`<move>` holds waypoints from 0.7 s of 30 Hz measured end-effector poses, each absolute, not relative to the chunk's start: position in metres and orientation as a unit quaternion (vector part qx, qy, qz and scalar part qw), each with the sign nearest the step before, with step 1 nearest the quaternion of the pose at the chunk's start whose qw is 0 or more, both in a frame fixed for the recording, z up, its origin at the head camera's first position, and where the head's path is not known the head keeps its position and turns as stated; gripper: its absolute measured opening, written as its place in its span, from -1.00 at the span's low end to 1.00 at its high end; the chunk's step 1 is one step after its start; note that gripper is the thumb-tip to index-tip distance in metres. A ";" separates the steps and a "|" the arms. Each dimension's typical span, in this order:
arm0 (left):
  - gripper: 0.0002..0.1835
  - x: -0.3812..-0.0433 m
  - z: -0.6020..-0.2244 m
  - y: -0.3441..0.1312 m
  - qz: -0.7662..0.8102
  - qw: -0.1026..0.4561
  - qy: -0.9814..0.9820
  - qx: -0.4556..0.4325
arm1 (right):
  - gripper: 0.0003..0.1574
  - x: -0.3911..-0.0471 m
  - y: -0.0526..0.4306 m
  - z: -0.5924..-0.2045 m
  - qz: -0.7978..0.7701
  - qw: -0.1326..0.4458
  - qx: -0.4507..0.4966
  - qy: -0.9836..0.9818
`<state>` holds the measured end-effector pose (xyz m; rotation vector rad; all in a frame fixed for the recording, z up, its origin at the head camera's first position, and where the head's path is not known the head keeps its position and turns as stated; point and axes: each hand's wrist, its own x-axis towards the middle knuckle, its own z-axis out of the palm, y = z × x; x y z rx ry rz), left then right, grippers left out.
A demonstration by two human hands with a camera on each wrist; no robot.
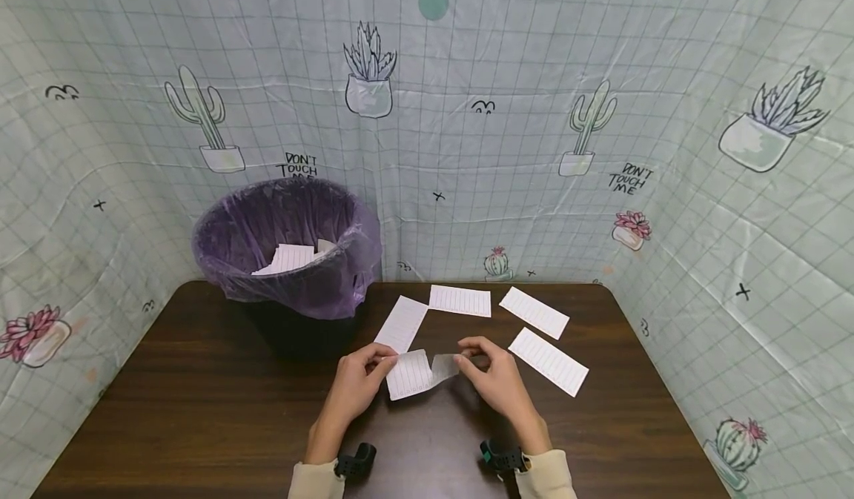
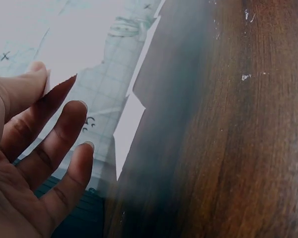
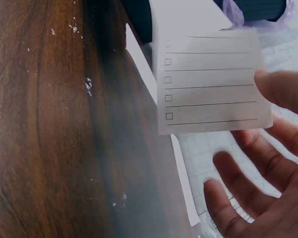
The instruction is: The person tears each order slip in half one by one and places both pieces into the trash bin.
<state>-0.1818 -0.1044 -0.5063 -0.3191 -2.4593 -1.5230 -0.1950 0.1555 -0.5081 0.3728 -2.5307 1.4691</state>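
Note:
Above the table, my left hand pinches the left part of a lined paper slip between thumb and fingers. The right part of that slip, a paler piece, is pinched at its outer end by my right hand. A torn gap runs down between the two parts; whether they still join at the lower edge I cannot tell. In the right wrist view the held paper shows ruled lines and small checkboxes. The left wrist view shows a ragged torn edge beside the left hand.
Several lined slips lie on the brown table: one slip behind the left hand, another farther back, two more at right. A black bin with a purple liner stands back left, holding paper pieces.

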 end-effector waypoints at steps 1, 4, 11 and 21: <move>-0.92 -0.182 -0.506 -0.104 -0.521 0.118 -0.838 -0.110 | -0.68 -0.195 0.155 -0.509 0.493 0.092 0.127 -0.856; -0.91 -0.182 -0.507 -0.104 -0.523 0.115 -0.837 -0.110 | -0.67 -0.196 0.155 -0.512 0.475 0.091 0.133 -0.865; -0.86 -0.183 -0.507 -0.106 -0.524 0.114 -0.836 -0.114 | -0.83 -0.197 0.153 -0.508 0.478 0.086 0.119 -0.866; -0.88 -0.181 -0.506 -0.112 -0.520 0.107 -0.842 -0.098 | -0.90 -0.194 0.156 -0.504 0.481 0.090 0.115 -0.865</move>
